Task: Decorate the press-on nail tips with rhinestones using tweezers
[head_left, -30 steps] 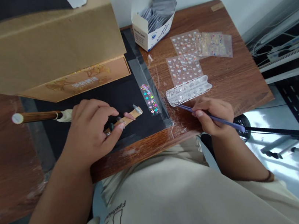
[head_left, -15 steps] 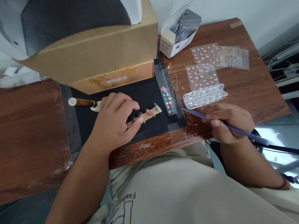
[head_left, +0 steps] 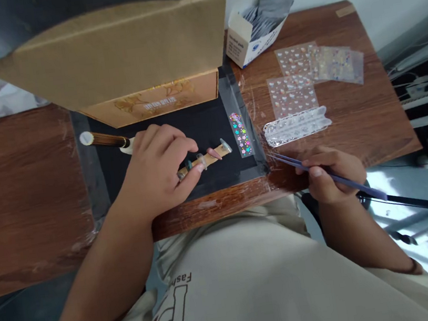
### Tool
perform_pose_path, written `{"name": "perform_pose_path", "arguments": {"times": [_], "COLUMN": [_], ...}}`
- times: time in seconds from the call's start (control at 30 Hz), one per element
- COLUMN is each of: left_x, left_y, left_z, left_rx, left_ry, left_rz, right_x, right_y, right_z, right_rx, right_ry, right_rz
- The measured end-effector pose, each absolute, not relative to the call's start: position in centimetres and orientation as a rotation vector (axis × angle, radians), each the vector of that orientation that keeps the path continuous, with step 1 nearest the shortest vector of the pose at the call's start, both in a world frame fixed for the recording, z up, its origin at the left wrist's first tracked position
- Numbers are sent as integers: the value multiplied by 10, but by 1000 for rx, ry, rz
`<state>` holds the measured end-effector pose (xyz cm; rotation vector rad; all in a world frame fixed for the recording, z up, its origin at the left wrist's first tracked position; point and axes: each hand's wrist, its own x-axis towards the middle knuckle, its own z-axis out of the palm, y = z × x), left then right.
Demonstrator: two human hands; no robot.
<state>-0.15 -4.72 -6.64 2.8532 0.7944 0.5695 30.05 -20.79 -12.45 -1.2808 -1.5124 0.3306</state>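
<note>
Left of centre, your left hand (head_left: 159, 171) lies over the wooden strip (head_left: 208, 159), thumb touching; can't tell if that grip is closed. Right of centre, your right hand (head_left: 342, 165) grasps purple tweezers (head_left: 355, 185), tips near the clear case (head_left: 297, 126).

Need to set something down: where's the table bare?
Bare: the brown wooden table left of the flat black mat and right of the clear plastic case. Crowded: the mat's middle under the left hand, and between mat and case, near the purple tweezers in the right hand.
</note>
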Motion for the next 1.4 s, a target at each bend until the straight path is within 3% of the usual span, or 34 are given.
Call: {"name": "perform_pose_path", "arguments": {"times": [0.5,1.4], "left_x": [-2,-1], "left_y": [-45,-46], "left_z": [-69,-69], "left_rx": [2859,2913], "left_ry": [787,796], "left_rz": [586,581], "right_x": [267,270], "right_y": [-220,-226], "right_z": [-104,-110], "right_rx": [-970,-1008], "right_ry": [-1879,-1947], "right_rz": [605,555]}}
